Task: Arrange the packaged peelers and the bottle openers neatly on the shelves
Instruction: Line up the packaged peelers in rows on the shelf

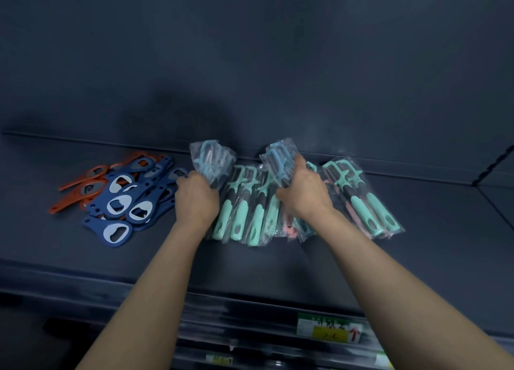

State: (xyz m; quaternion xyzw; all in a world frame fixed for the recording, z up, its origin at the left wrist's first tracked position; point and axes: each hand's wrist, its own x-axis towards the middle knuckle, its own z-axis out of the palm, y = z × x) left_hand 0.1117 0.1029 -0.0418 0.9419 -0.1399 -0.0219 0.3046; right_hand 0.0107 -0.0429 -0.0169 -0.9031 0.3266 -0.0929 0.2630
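Observation:
On the dark shelf (278,264) lies a row of packaged peelers with mint-green handles (244,216), with more of them at the right (370,202). My left hand (196,200) grips a bundle of blue packaged peelers (211,161) at the row's left end. My right hand (304,188) grips another blue packaged bundle (278,158), raised over the middle of the row. A pink peeler (290,227) peeks out under my right wrist. To the left lies a loose pile of blue bottle openers (125,202) on top of orange ones (80,188).
The shelf's back panel (250,63) rises right behind the peelers. A seam to the neighbouring shelf section (489,180) runs at the right. Price labels (328,328) sit on the front rail below.

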